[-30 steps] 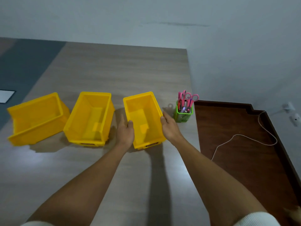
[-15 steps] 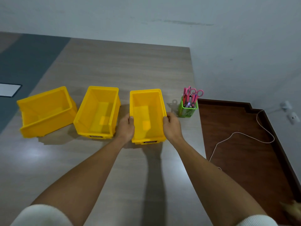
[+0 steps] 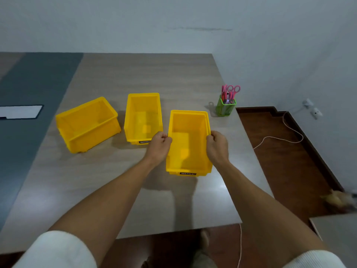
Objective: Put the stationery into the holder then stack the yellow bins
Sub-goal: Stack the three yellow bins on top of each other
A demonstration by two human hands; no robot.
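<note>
Three yellow bins are on the wooden table (image 3: 108,190). My left hand (image 3: 160,145) and my right hand (image 3: 217,146) grip the two long side rims of the right yellow bin (image 3: 188,144), which hangs a little above the table and casts a shadow below. The middle yellow bin (image 3: 144,118) rests just left of it, and the left yellow bin (image 3: 87,123) sits turned at an angle. A green holder (image 3: 225,108) near the table's right edge contains pink scissors (image 3: 233,90) and pens.
The table's right edge drops to a dark wood floor (image 3: 286,155) with a white cable (image 3: 280,139). A grey strip (image 3: 29,89) with a white panel (image 3: 19,112) runs along the table's left. A wall socket (image 3: 312,109) sits at the right.
Both hands have lifted the right bin off the table and drawn it toward me, away from the other two bins. The camera view has also shifted.
</note>
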